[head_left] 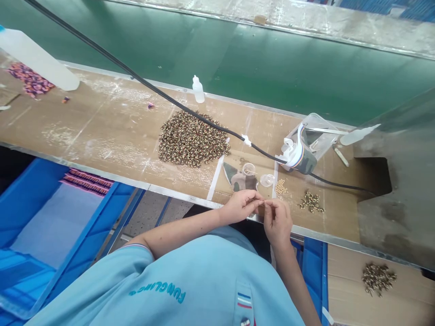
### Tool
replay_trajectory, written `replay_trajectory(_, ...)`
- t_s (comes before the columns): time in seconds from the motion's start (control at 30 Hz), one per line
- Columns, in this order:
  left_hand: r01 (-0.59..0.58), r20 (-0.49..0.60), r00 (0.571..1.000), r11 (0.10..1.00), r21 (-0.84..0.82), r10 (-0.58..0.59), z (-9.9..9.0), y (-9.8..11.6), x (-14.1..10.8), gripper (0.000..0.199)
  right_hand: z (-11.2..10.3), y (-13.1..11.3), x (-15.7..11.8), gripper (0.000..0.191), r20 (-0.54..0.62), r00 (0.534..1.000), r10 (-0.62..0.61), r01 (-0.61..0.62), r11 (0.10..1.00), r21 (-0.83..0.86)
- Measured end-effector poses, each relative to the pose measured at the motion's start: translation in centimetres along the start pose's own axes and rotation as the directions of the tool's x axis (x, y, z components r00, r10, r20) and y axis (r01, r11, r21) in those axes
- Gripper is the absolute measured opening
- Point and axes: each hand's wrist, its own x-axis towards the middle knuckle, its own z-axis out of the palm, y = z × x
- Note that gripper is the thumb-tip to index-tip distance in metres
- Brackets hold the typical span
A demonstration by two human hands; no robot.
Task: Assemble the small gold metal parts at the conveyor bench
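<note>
At the table's front edge my left hand [242, 206] and my right hand [279, 221] meet, with fingertips pinched together. Whatever lies between them is too small to make out. Just beyond my left hand is a scrap of camouflage cloth [235, 176], with a small clear cup [248, 169] on its edge. A second small clear dish [267, 180] stands beside it. Tiny yellowish pieces [280, 186] lie loose beyond my right hand. Farther right is a small heap of dark and gold curved parts [311, 202].
A large heap of similar parts [190, 140] covers mid-table, near a small white bottle [198, 89]. A black cable [152, 86] crosses above. At right stand a clear container [321, 124] and a metal wall [397, 181]; blue bins [84, 226] sit below left.
</note>
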Motion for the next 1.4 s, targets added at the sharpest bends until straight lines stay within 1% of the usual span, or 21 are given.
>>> replay_trajectory(0.17,-0.072,0.002,0.997,0.992,0.101,0.072,-0.1,-0.3,-0.1,0.017,-0.2,0.0,-0.1,0.009,0.006,1.0,-0.029,0.029,1.0,-0.009)
replay_trajectory(0.3,-0.127,0.012,0.992,0.976,0.178,0.127,-0.1,-0.1,-0.2,0.017,-0.1,0.0,-0.3,0.01,-0.006,1.0,-0.013,0.013,1.0,-0.022)
replay_trajectory(0.4,-0.144,0.017,0.989,0.967,0.211,0.144,-0.2,0.1,-0.2,0.017,-0.1,0.0,-0.5,0.009,-0.006,1.0,-0.003,0.003,1.0,-0.027)
replay_trajectory(0.5,-0.161,0.01,0.987,0.958,0.236,0.163,-0.1,0.1,-0.1,0.019,0.0,0.0,-0.6,0.009,0.018,1.0,0.011,-0.01,1.0,-0.018)
replay_trajectory(0.67,-0.187,0.003,0.981,0.944,0.271,0.194,-0.1,0.0,-0.1,0.02,-0.1,0.0,-0.7,0.013,0.035,0.998,0.052,-0.051,0.999,-0.015)
replay_trajectory(0.8,-0.193,0.012,0.98,0.936,0.295,0.199,0.0,-0.2,-0.2,0.02,-0.3,-0.1,-0.6,0.013,0.039,0.998,0.041,-0.041,0.999,-0.014)
replay_trajectory(0.93,-0.196,0.009,0.979,0.923,0.332,0.204,0.1,-0.4,-0.3,0.021,-0.5,-0.3,-0.6,0.016,0.072,0.995,0.071,-0.067,0.997,-0.047)
replay_trajectory(1.07,-0.217,0.014,0.974,0.915,0.339,0.226,0.2,-0.6,-0.3,0.022,-0.4,-0.3,-0.7,0.017,0.073,0.993,0.094,-0.09,0.994,-0.06)
replay_trajectory(1.23,-0.213,0.011,0.975,0.923,0.32,0.222,0.2,-0.9,-0.3,0.021,-0.2,-0.2,-0.8,0.016,0.073,0.986,0.148,-0.146,0.989,-0.03)
replay_trajectory(1.4,-0.212,0.003,0.974,0.912,0.351,0.226,0.3,-0.8,-0.4,0.021,-0.2,-0.1,-0.7,0.014,0.056,0.99,0.133,-0.134,0.991,0.017)
